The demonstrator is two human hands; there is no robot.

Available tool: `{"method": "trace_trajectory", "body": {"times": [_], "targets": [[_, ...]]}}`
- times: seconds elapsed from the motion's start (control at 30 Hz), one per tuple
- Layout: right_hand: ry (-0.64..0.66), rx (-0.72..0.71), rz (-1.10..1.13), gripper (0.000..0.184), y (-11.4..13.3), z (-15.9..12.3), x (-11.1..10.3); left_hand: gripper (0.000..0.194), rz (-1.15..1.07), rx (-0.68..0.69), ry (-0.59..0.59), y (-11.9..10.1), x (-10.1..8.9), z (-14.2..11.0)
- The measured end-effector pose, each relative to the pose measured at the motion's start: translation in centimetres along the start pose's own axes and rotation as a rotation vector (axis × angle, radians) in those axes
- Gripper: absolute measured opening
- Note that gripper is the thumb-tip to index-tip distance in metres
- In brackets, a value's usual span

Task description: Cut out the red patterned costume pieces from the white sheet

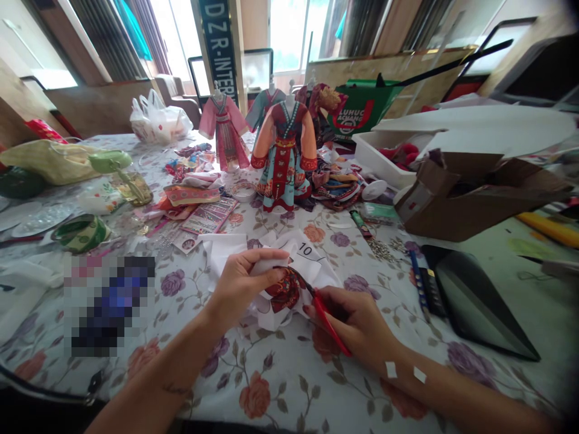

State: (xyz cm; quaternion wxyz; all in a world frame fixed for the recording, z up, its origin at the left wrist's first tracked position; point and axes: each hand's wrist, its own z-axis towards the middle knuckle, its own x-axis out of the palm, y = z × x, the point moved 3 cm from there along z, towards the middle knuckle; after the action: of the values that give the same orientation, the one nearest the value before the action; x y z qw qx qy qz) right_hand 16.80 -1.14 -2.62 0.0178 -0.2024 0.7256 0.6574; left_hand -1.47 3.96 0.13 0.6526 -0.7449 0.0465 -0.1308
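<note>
Between thumb and fingers my left hand [251, 274] pinches a piece of dark red patterned fabric [286, 292]. My right hand [355, 316] grips red-handled scissors [329, 322], whose dark blades point up and left and meet the fabric's upper right edge. How far the blades are apart I cannot tell. Beneath and around the fabric lies crumpled white material [312, 265], printed with the number 10. Beyond my hands a miniature robe [284, 157] with orange sleeves and a blue skirt stands on a small form.
Farther back stand a pink miniature robe [225, 132] and fabric scraps [337, 184]. To the right are a cardboard box [474, 205], a black tablet [474, 301] and pens [420, 283]. On the left lie green tape [81, 234] and a lidded jar [131, 187], on a floral tablecloth [217, 386].
</note>
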Motion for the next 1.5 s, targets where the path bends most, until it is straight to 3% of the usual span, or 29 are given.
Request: {"method": "trace_trajectory", "body": {"times": [0.73, 1.33, 1.5], "targets": [[0.018, 0.031, 0.103, 0.032, -0.27, -0.07, 0.33, 0.023, 0.013, 0.029, 0.002, -0.06, -0.04, 0.08], [-0.025, 0.004, -0.002, 0.028, 0.27, -0.09, -0.01, 0.023, 0.024, 0.019, 0.014, -0.04, -0.09, 0.04], [0.02, 0.069, 0.137, 0.026, 0.1, -0.25, 0.17, 0.026, 0.076, 0.025, -0.002, -0.13, -0.19, 0.03]]}}
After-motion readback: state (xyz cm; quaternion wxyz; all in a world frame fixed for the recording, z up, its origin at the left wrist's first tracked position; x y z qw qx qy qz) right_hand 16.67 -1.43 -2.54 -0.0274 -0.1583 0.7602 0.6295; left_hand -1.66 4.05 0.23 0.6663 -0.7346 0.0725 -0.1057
